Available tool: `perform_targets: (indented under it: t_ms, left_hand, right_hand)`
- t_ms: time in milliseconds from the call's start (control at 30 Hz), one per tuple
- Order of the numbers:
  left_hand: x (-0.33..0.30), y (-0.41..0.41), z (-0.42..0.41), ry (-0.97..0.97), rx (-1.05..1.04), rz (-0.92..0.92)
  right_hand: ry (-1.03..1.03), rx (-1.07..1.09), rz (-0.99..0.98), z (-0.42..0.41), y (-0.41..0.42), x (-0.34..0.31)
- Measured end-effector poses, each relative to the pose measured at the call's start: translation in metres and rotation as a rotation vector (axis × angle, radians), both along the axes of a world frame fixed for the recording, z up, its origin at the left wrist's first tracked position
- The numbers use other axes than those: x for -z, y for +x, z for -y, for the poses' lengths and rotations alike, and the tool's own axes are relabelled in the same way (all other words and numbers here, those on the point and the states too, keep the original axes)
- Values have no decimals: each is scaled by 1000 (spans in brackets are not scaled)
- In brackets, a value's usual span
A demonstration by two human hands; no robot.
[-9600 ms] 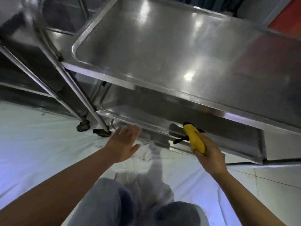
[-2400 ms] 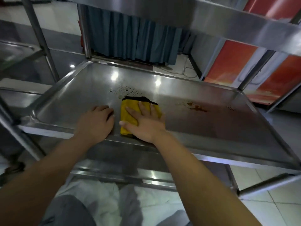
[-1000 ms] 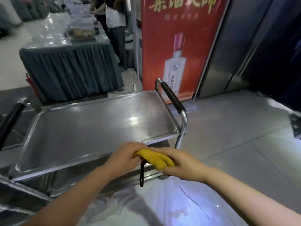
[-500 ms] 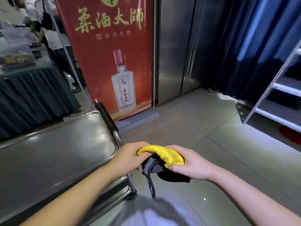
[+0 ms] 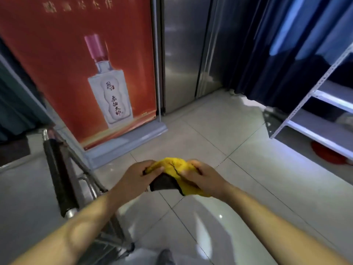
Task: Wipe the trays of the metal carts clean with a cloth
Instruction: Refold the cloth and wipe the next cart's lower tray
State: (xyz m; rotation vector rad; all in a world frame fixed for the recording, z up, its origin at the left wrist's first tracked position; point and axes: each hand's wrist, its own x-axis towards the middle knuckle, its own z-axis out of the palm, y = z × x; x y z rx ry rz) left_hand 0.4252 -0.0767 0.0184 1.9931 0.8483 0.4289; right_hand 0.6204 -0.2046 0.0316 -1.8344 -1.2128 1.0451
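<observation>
A yellow cloth (image 5: 176,167) with a dark underside is bunched between both hands, held in the air over the tiled floor. My left hand (image 5: 134,175) grips its left end and my right hand (image 5: 203,175) grips its right end. The metal cart shows only at the left edge: its top tray (image 5: 23,190) and its black-padded handle (image 5: 57,175), left of my left forearm.
A red banner stand (image 5: 91,73) with a bottle picture stands behind the cart. Steel doors (image 5: 183,54) and a dark blue curtain (image 5: 277,44) lie further back. A white shelving rack (image 5: 324,115) is at the right. Grey floor tiles (image 5: 238,150) stretch ahead.
The view has swung right, so the cart slid to the left edge. Both hands stayed on the cloth and bunched it more tightly between them.
</observation>
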Motion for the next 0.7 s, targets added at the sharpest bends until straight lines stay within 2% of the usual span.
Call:
perform_targets:
  t_ms: [67,267,533,600,700]
  left_hand:
    - [-2,27,-31,-29,-6,13]
    - [-11,96,-116,11,-18,-24]
    - [-28,151,-240,37,-204,-80]
    - [-29,145,-267,-2,-299,-82]
    - [-24,128,-297,-170,-455,-85]
  right_hand:
    - [-8,-17,27,-28,23,1]
    - [-15,-139,-56,-116,90,12]
    - [44,-371,152,-287,189,28]
    - [68,-455,150,-332,198,22]
    - [76,-567,63,-393,195,19]
